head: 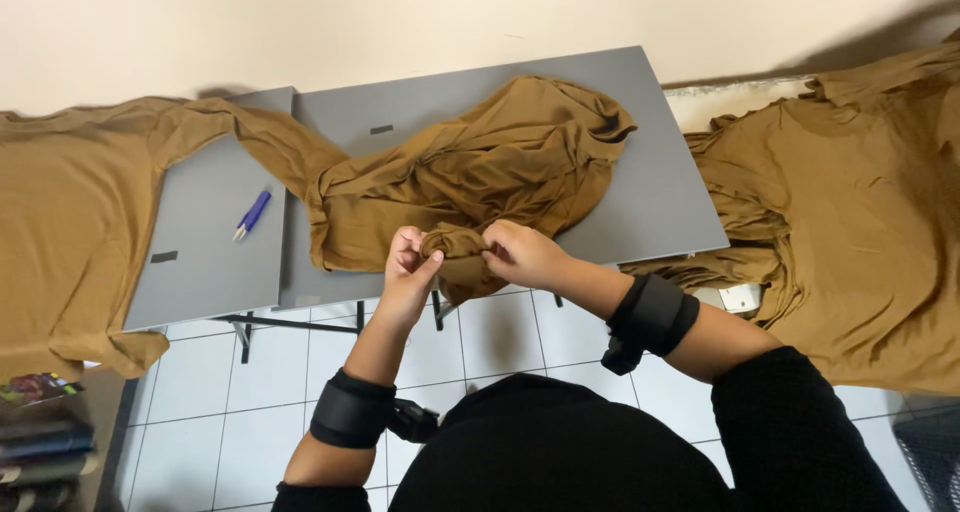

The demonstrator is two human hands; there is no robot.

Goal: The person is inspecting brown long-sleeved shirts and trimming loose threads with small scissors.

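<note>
A brown garment (pixel 480 167) lies crumpled across the grey table (pixel 655 187). A bunched part of it hangs over the table's near edge. My left hand (pixel 410 267) and my right hand (pixel 525 255) both pinch that bunched part, close together, fingers closed on the cloth. Black bands wrap both of my wrists.
A blue pen-like tool (pixel 252 214) lies on the left grey table panel (pixel 200 272). Heaps of the same brown cloth lie at the left (pixel 70 222) and at the right (pixel 860 222). White floor tiles (pixel 500 337) show below the table. Stacked books (pixel 40 442) sit at the bottom left.
</note>
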